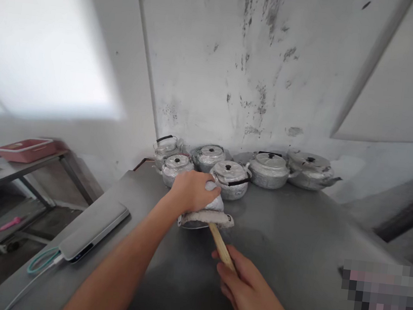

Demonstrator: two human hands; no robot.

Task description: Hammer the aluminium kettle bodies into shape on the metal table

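Observation:
My left hand (192, 190) is closed over the top of a small rough aluminium piece (214, 204) that rests on the grey metal table (294, 234). Under the piece lies a flat metal part (206, 218) with a thin rim. My right hand (242, 283) is wrapped around a wooden handle (220, 246) whose far end reaches under that flat part. Whether the handle belongs to a hammer or another tool is hidden by the metal.
Several aluminium kettles (230, 177) with lids stand in a row against the stained white wall. A flat grey power bank (93, 229) with a teal cable (40, 261) lies near the table's left edge. A lower bench with a red tray (24, 148) stands at left.

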